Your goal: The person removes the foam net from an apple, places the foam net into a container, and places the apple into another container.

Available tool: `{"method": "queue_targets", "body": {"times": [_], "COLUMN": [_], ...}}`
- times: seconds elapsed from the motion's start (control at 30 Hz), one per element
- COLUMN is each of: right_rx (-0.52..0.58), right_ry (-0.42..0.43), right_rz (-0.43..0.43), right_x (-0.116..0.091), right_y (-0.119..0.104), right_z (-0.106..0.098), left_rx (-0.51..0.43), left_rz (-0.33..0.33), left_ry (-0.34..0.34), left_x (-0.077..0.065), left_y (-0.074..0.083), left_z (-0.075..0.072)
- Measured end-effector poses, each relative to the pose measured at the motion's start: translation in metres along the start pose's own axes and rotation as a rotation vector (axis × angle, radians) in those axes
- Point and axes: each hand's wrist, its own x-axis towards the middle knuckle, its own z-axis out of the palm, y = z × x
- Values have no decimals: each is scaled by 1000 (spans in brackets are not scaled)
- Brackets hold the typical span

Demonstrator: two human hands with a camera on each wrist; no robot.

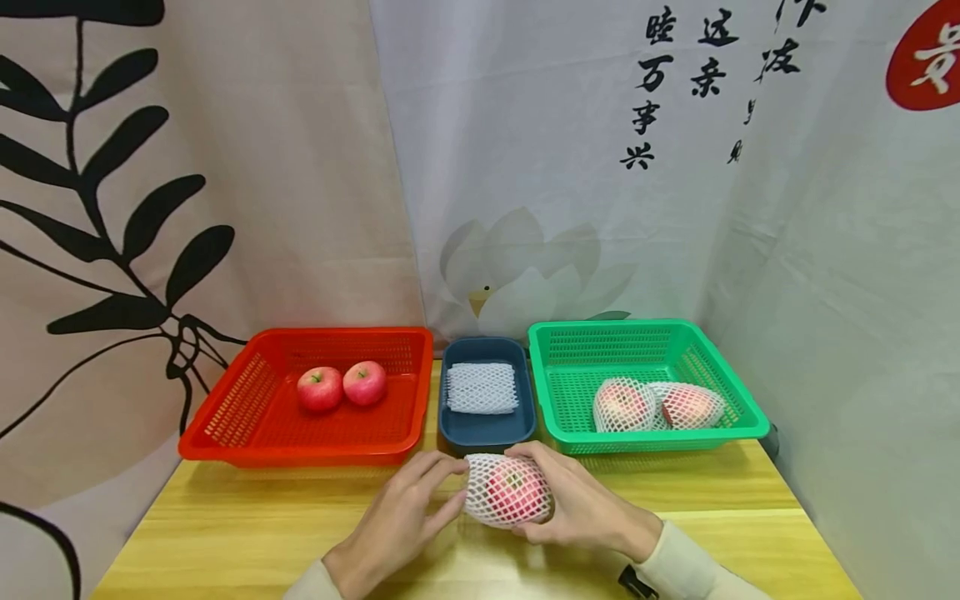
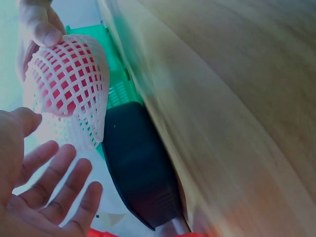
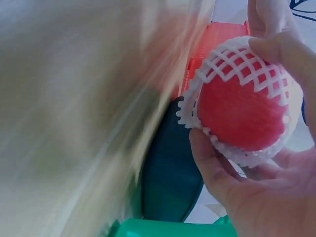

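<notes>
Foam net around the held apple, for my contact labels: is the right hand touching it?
Touching. The right wrist view shows the right hand gripping the foam net from opposite sides.

From my station I see a pale cream sleeve (image 1: 315, 583) just behind the bare left hand (image 1: 401, 518), and a matching sleeve (image 1: 693, 568) behind the bare right hand (image 1: 581, 507), a small black fitting (image 1: 637, 582) beside it.

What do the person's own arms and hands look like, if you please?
The bare left hand and bare right hand show no gloves or rings. The pale cream fabric left sleeve and matching right sleeve end near the wrists. A small black object, perhaps a strap, shows by the right sleeve.
</notes>
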Motion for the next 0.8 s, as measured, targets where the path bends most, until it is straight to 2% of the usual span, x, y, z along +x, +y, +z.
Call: {"method": "queue_targets", "body": {"times": [0.27, 0.6, 0.8], "right_rx": [-2, -38, -37], "right_ry": [-7, 31, 42], "right_rz": [-25, -102, -114], "right_x": [5, 9, 12], "right_y": [-3, -4, -7], "right_z": [-3, -7, -13], "left_rx": [-40, -155, -184], "left_rz": [40, 165, 224], "left_ry": [22, 55, 66], "left_x": [1, 7, 13], "left_y": [1, 3, 7], "left_z": [-5, -5, -2]}}
